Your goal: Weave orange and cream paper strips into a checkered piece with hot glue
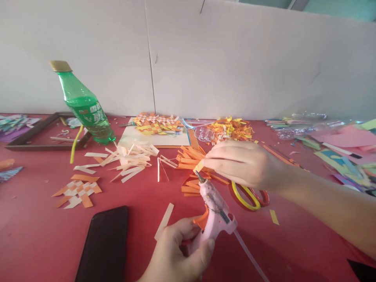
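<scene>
My left hand (183, 248) is wrapped round the handle of a pink glue gun (216, 209), with a finger near its orange trigger. The metal nozzle points up and away. In my right hand (241, 162), pinched between the fingertips, is a small yellow paper strip (199, 167), and the nozzle tip is right at its lower end. Behind and below the strip lies a pile of orange paper strips (189, 158). Scissors with yellow and red handles (245, 196) lie under my right wrist, their blades hidden. A clear glue stick (249, 254) sticks out of the gun's back.
Pale paper strips (132, 156) and a woven orange-and-white paper piece (79, 192) lie left of centre. A black phone (102, 243) is at the front left. Behind stand a green bottle (88, 105) and a dark frame (35, 131). Coloured paper (349, 141) is heaped at right.
</scene>
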`<state>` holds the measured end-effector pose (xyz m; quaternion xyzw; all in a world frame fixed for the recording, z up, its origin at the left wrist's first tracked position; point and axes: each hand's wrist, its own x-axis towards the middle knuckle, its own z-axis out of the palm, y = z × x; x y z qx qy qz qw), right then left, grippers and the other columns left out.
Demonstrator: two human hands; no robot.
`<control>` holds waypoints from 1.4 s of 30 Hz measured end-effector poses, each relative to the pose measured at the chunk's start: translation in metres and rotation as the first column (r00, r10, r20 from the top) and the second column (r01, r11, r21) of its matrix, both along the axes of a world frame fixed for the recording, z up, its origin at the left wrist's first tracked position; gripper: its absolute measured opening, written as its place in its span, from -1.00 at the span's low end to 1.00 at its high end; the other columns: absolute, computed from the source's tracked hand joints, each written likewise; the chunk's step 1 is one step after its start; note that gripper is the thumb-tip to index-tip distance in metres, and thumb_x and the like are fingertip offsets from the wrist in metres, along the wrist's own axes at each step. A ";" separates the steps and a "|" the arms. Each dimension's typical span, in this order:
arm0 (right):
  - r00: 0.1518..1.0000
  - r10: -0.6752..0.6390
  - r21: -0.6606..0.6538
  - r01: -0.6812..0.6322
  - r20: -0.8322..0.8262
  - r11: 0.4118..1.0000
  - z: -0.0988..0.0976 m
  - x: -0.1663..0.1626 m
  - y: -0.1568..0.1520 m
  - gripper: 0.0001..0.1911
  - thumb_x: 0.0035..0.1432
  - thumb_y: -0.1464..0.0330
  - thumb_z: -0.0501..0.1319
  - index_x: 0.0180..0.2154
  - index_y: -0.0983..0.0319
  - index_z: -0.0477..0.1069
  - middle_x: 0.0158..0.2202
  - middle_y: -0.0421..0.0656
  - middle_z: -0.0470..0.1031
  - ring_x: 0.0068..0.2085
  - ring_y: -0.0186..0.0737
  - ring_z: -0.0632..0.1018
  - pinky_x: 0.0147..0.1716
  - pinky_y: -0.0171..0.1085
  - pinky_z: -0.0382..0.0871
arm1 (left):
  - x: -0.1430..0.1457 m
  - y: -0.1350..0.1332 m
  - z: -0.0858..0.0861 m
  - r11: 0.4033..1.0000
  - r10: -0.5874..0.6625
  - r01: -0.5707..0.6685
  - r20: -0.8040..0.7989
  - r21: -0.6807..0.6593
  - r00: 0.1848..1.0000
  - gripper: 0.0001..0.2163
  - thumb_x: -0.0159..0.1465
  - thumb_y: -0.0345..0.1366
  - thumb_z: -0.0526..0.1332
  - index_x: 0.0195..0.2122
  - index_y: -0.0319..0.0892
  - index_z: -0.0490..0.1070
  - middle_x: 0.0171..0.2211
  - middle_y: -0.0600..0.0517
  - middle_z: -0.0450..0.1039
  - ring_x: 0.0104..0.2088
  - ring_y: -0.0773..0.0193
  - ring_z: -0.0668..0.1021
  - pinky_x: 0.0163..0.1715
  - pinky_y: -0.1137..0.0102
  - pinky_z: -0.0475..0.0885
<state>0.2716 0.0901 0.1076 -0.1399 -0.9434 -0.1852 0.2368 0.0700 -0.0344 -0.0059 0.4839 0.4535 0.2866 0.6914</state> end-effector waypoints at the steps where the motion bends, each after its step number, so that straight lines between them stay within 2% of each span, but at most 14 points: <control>1: 1.000 -0.001 0.001 0.001 0.003 1.000 0.000 0.002 -0.001 -0.82 0.26 0.54 0.14 -0.19 0.24 0.47 -0.29 -0.14 0.61 -0.25 -0.26 0.59 -0.20 -0.23 0.56 | 0.000 0.000 0.000 1.000 0.004 -0.004 0.003 -0.001 1.000 -0.53 0.17 0.17 0.20 -0.44 -0.21 0.28 -0.53 0.10 0.21 -0.60 0.44 0.31 -0.62 0.51 0.20; 5: 0.994 -0.095 -0.029 0.093 -0.053 0.995 -0.002 0.015 0.008 -0.79 0.23 0.55 0.17 -0.19 0.18 0.50 -0.27 -0.19 0.63 -0.23 -0.27 0.61 -0.16 -0.24 0.53 | 0.001 0.001 0.003 1.000 0.015 -0.015 0.011 -0.006 1.000 -0.53 0.16 0.17 0.21 -0.44 -0.21 0.28 -0.54 0.12 0.21 -0.61 0.45 0.31 -0.62 0.52 0.19; 8: 0.914 -0.362 -0.130 0.342 -0.184 0.930 -0.006 0.037 0.031 -0.81 0.25 0.43 0.19 -0.23 0.06 0.54 -0.29 -0.26 0.65 -0.27 -0.26 0.63 -0.25 -0.25 0.52 | 0.000 0.001 0.003 1.000 0.002 -0.002 -0.006 0.013 1.000 -0.54 0.17 0.17 0.20 -0.46 -0.19 0.24 -0.54 0.12 0.19 -0.61 0.45 0.32 -0.63 0.52 0.16; 10: 0.753 -0.621 -0.358 0.531 -0.216 0.768 -0.011 0.058 0.054 -0.85 0.23 0.33 0.21 -0.22 0.08 0.57 -0.23 -0.22 0.65 -0.25 -0.19 0.63 -0.20 -0.18 0.50 | 0.000 0.001 0.002 1.000 0.001 -0.001 -0.004 0.020 1.000 -0.53 0.18 0.17 0.19 -0.47 -0.18 0.23 -0.55 0.12 0.18 -0.61 0.44 0.32 -0.63 0.52 0.15; 12: 0.515 -0.843 -0.619 0.614 -0.156 0.490 -0.018 0.083 0.077 -0.81 0.21 0.28 0.22 -0.17 0.12 0.57 -0.17 -0.16 0.64 -0.17 -0.16 0.62 -0.09 -0.17 0.46 | 0.000 0.000 0.000 1.000 0.013 -0.013 0.006 0.019 1.000 -0.53 0.17 0.17 0.20 -0.47 -0.18 0.24 -0.55 0.12 0.20 -0.62 0.44 0.32 -0.63 0.51 0.15; 13: 0.464 -0.878 -0.661 0.623 -0.119 0.419 -0.022 0.095 0.087 -0.77 0.23 0.27 0.20 -0.12 0.16 0.55 -0.17 -0.11 0.63 -0.16 -0.14 0.61 -0.09 -0.16 0.46 | 0.001 0.000 -0.002 1.000 0.023 -0.023 0.010 0.016 1.000 -0.54 0.17 0.18 0.21 -0.46 -0.18 0.26 -0.55 0.11 0.21 -0.62 0.44 0.32 -0.62 0.51 0.15; 19: 0.366 -0.914 -0.771 0.628 0.172 0.107 -0.057 0.137 0.123 -0.68 0.30 0.25 0.18 0.01 0.28 0.40 -0.01 -0.03 0.48 -0.09 -0.15 0.55 -0.10 -0.09 0.49 | 0.000 0.000 -0.006 0.998 0.064 -0.064 0.022 0.007 0.998 -0.54 0.13 0.17 0.25 -0.47 -0.19 0.34 -0.56 0.13 0.22 -0.60 0.44 0.28 -0.49 0.46 0.32; 23: 0.372 -0.882 -0.755 0.655 0.290 0.028 -0.076 0.134 0.130 -0.64 0.29 0.24 0.19 0.07 0.24 0.36 0.06 -0.05 0.42 -0.03 -0.13 0.52 -0.07 -0.05 0.48 | 0.000 0.001 -0.009 0.999 0.049 -0.049 0.008 -0.024 0.999 -0.55 0.11 0.17 0.26 -0.46 -0.18 0.35 -0.58 0.16 0.18 -0.60 0.44 0.25 -0.45 0.42 0.35; 27: 0.348 -0.900 -0.670 0.737 0.263 0.089 -0.086 0.128 0.134 -0.67 0.31 0.23 0.17 0.05 0.22 0.37 0.07 -0.05 0.42 -0.03 -0.15 0.52 -0.06 -0.07 0.48 | 0.000 0.003 -0.011 0.998 0.019 -0.018 0.028 -0.053 0.999 -0.51 0.12 0.22 0.22 -0.43 -0.18 0.29 -0.53 0.13 0.23 -0.60 0.45 0.29 -0.56 0.48 0.24; 30: 0.379 -0.917 -0.566 0.785 0.120 0.251 -0.084 0.122 0.130 -0.66 0.29 0.24 0.19 0.04 0.24 0.38 0.07 -0.03 0.41 0.00 -0.12 0.50 -0.03 -0.03 0.44 | 0.000 0.006 -0.003 0.998 0.002 0.002 0.061 -0.064 0.998 -0.49 0.11 0.23 0.23 -0.41 -0.20 0.30 -0.50 0.09 0.32 -0.59 0.45 0.33 -0.61 0.50 0.19; 33: 0.448 -0.892 -0.460 0.781 -0.060 0.423 -0.073 0.108 0.108 -0.84 0.24 0.36 0.17 -0.20 0.31 0.45 -0.04 0.07 0.46 0.08 0.03 0.43 0.11 0.04 0.28 | 0.001 0.009 0.010 0.991 0.029 -0.006 0.163 -0.137 0.986 -0.50 0.06 0.19 0.32 -0.40 -0.21 0.32 -0.48 0.05 0.41 -0.61 0.45 0.37 -0.57 0.47 0.29; 37: 0.530 -0.807 -0.361 0.721 -0.263 0.591 -0.046 0.069 0.029 -0.91 0.21 0.41 0.10 -0.33 0.20 0.36 -0.27 -0.03 0.48 -0.12 -0.02 0.50 -0.05 -0.04 0.38 | 0.001 0.011 0.018 0.956 0.172 -0.084 0.305 -0.282 0.937 -0.57 0.06 0.06 0.40 -0.40 -0.23 0.35 -0.50 0.05 0.44 -0.54 0.43 0.40 -0.49 0.46 0.39; 40: 0.733 -0.530 -0.243 0.472 -0.425 0.847 -0.030 0.029 -0.062 -0.89 0.11 0.47 0.19 -0.32 0.14 0.34 -0.38 -0.15 0.47 -0.33 -0.13 0.51 -0.26 -0.13 0.43 | 0.001 0.011 0.015 0.934 0.267 -0.159 0.330 -0.319 0.905 -0.61 0.08 -0.01 0.42 -0.36 -0.24 0.40 -0.47 0.04 0.45 -0.46 0.40 0.41 -0.42 0.45 0.43; 42: 0.770 -0.492 -0.292 0.402 -0.405 0.868 -0.032 0.005 -0.116 -0.81 0.07 0.54 0.18 -0.29 0.14 0.38 -0.40 -0.15 0.49 -0.36 -0.12 0.52 -0.32 -0.14 0.46 | 0.002 0.013 0.014 0.926 0.313 -0.207 0.337 -0.316 0.888 -0.65 0.10 -0.05 0.42 -0.36 -0.24 0.41 -0.42 0.04 0.45 -0.41 0.38 0.43 -0.35 0.43 0.45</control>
